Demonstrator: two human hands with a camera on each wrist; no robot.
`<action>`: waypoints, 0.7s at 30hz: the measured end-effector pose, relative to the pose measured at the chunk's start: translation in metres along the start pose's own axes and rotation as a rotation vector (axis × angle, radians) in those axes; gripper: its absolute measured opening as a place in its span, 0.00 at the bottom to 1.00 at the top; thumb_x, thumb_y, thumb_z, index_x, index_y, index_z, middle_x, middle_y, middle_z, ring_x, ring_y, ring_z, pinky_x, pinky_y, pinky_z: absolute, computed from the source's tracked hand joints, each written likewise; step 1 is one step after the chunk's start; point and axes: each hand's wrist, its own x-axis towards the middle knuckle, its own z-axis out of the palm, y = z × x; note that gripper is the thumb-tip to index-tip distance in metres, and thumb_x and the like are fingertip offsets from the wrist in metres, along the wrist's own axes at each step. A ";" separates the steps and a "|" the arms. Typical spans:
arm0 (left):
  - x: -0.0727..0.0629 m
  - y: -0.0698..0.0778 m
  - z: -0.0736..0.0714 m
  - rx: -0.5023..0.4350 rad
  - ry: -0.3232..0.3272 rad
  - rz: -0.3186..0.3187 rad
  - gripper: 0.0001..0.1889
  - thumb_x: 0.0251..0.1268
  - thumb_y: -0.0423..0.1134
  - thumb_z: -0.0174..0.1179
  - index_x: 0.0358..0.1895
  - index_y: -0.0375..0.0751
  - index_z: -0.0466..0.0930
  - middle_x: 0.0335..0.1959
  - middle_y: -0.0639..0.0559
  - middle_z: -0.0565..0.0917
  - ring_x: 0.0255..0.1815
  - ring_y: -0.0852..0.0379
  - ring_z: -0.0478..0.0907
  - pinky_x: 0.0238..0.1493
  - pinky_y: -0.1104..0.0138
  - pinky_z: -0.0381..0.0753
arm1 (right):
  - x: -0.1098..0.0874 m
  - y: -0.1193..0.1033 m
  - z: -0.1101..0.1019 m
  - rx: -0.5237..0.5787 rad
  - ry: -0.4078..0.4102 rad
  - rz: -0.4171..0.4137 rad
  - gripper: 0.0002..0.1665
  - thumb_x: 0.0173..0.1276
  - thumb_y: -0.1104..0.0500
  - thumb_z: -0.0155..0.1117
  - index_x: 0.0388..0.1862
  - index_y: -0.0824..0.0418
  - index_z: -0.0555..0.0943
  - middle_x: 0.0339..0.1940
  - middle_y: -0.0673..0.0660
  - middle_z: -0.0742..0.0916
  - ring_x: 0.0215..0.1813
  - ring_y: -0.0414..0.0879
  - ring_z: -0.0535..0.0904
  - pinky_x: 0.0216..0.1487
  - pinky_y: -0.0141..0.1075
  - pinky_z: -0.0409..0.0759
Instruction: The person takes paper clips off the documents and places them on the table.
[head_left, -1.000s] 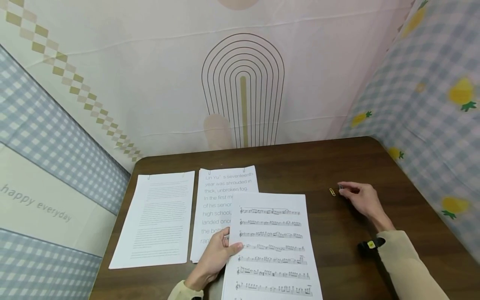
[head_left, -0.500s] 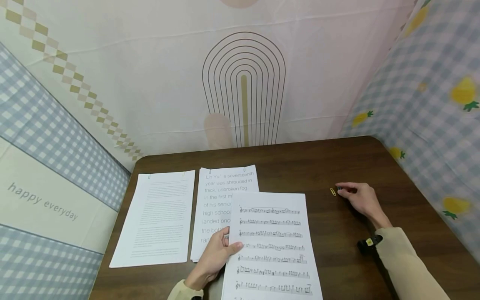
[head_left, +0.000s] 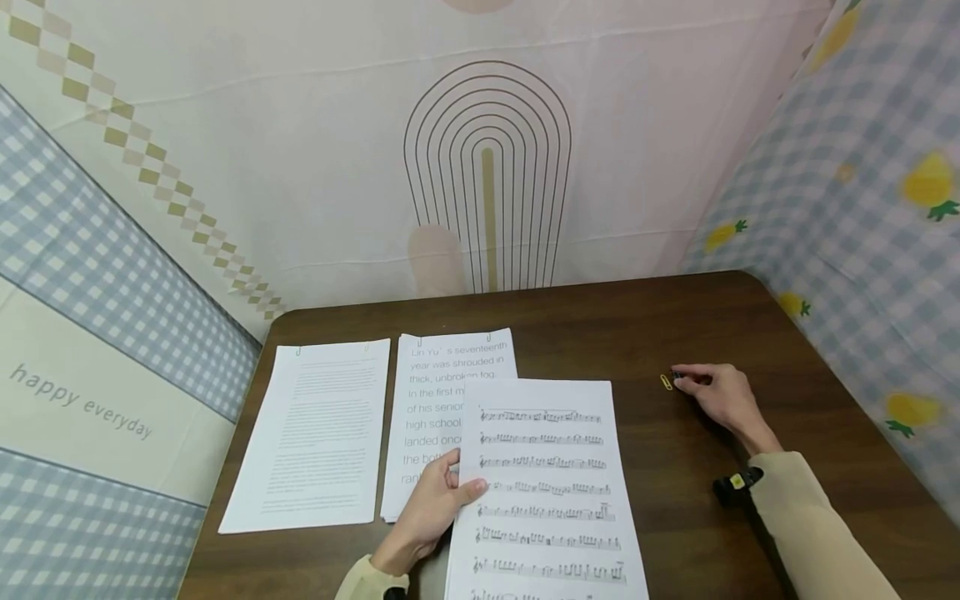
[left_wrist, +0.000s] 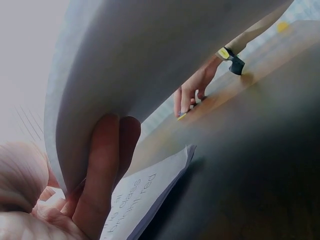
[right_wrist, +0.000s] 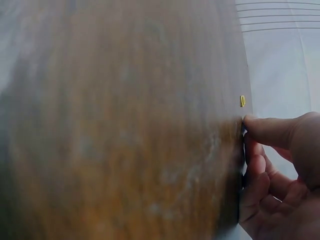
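Observation:
My left hand (head_left: 431, 504) grips the left edge of a stack of sheet music (head_left: 551, 475), thumb on top and fingers beneath. In the left wrist view the raised sheets (left_wrist: 125, 65) curve over the fingers. At the right of the table my right hand (head_left: 723, 402) pinches a small dark bluish paper clip (head_left: 678, 375) between thumb and forefinger, down at the tabletop; its shape is mostly hidden. Just left of these fingertips lies a yellow paper clip (head_left: 666, 382), also in view in the right wrist view (right_wrist: 242, 101).
Two clipped paper stacks lie at the left: a small-print stack (head_left: 315, 442) and a large-print stack (head_left: 450, 367), partly covered by the sheet music. Printed cloth (head_left: 337, 167) hangs behind the brown table (head_left: 600, 333) and along both sides.
The sheet music and left hand have shifted very slightly upward in view. The right fingertips have edged left toward the yellow paper clip, with the dark paper clip between them.

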 end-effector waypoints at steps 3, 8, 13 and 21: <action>0.001 0.000 0.000 0.001 0.000 0.005 0.26 0.80 0.28 0.59 0.77 0.29 0.68 0.57 0.33 0.92 0.48 0.49 0.96 0.50 0.59 0.94 | -0.001 0.000 0.002 0.004 0.022 -0.008 0.17 0.80 0.56 0.69 0.61 0.63 0.90 0.59 0.76 0.90 0.53 0.69 0.87 0.46 0.48 0.84; 0.002 0.000 -0.001 0.010 0.005 0.010 0.26 0.80 0.29 0.58 0.76 0.29 0.68 0.56 0.33 0.92 0.47 0.49 0.96 0.50 0.59 0.94 | -0.002 0.000 0.004 0.009 0.046 -0.002 0.18 0.80 0.55 0.70 0.60 0.63 0.90 0.54 0.73 0.92 0.53 0.69 0.88 0.47 0.49 0.86; 0.003 0.002 -0.003 0.009 0.011 0.017 0.25 0.80 0.28 0.58 0.76 0.29 0.68 0.57 0.33 0.91 0.47 0.50 0.96 0.50 0.59 0.94 | -0.010 -0.007 0.001 -0.002 0.092 0.016 0.24 0.80 0.48 0.69 0.64 0.64 0.88 0.38 0.59 0.91 0.33 0.42 0.79 0.34 0.30 0.72; 0.006 0.004 -0.002 0.014 0.063 0.041 0.26 0.80 0.27 0.58 0.77 0.30 0.68 0.57 0.33 0.91 0.48 0.48 0.96 0.50 0.57 0.94 | -0.047 -0.053 0.004 0.224 0.065 0.053 0.29 0.80 0.42 0.70 0.63 0.64 0.88 0.44 0.61 0.93 0.30 0.40 0.84 0.32 0.31 0.84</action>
